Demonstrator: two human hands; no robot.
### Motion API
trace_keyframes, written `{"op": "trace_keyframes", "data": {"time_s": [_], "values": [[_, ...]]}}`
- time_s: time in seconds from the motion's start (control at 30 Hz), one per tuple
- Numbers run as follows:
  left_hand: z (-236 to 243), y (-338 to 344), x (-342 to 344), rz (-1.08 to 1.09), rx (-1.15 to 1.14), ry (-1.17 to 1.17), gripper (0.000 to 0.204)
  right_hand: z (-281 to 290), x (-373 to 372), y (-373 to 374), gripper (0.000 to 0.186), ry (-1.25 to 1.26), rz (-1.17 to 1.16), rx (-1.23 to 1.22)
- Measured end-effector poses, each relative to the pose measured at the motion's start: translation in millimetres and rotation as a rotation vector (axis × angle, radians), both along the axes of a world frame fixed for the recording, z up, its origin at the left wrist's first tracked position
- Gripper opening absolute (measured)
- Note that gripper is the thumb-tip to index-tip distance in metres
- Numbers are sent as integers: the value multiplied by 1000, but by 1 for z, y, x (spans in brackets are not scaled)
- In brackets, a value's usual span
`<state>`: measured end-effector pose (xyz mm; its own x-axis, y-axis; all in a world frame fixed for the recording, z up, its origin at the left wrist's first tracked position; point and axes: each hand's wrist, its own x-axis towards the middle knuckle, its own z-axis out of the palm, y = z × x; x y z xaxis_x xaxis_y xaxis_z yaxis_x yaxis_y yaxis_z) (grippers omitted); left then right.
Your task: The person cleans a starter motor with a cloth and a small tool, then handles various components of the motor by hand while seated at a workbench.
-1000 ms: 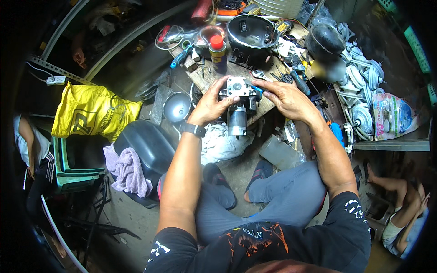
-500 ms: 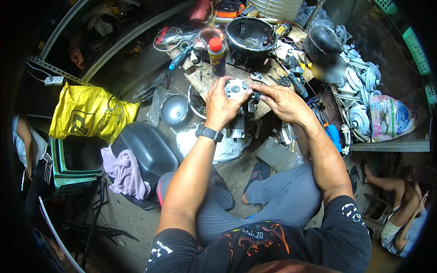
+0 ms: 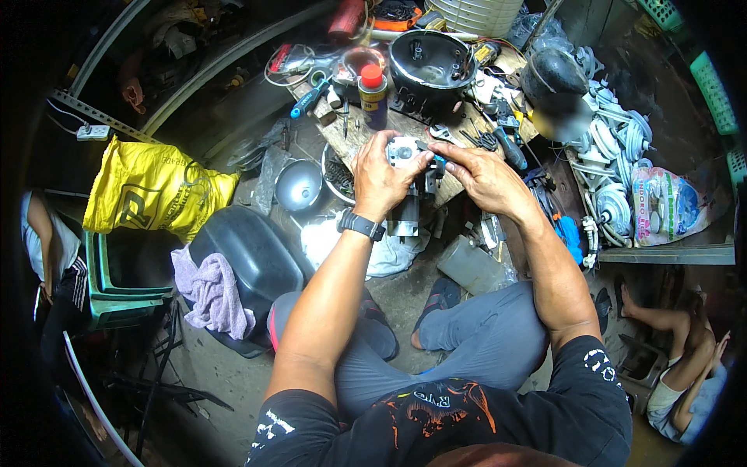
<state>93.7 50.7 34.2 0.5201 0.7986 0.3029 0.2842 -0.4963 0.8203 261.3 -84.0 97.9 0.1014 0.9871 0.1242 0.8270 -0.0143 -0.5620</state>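
My left hand (image 3: 380,177) is wrapped around a silver metal motor-like part (image 3: 404,148) at the near edge of the workbench. Its shiny cylindrical body (image 3: 404,221) extends below the hand, above a white cloth. My right hand (image 3: 489,177) reaches in from the right, fingers pinched together against the part's right side. Whatever lies between those fingertips is small and partly hidden; I cannot make out its kind. Just beyond stands a spray can with a red cap (image 3: 372,95). An adjustable wrench (image 3: 440,132) lies behind my right fingers.
A black bowl-shaped housing (image 3: 432,64) sits at the back of the wooden bench (image 3: 342,140). Screwdrivers (image 3: 511,149) and cables crowd it. White fan-like parts (image 3: 611,156) are piled right. A yellow sack (image 3: 159,191) and black plastic bin (image 3: 253,253) stand left. Other people sit at both sides.
Both hands stay on the metal part in nearly the same pose. My right fingers have shifted very slightly; the whole view has moved a little.
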Motion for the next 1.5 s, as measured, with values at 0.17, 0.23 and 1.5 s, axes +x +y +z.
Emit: {"op": "trace_keyframes", "data": {"time_s": [0.17,0.23,1.5], "values": [[-2,1,-2,-17,9,-5,62,-4,9,-1,39,32,75,-7],[-1,1,-2,-12,4,7,62,0,5,1,39,11,31,-59],[-4,-26,-7,169,174,79,99,-21,18,5,40,67,-88,-34]]}}
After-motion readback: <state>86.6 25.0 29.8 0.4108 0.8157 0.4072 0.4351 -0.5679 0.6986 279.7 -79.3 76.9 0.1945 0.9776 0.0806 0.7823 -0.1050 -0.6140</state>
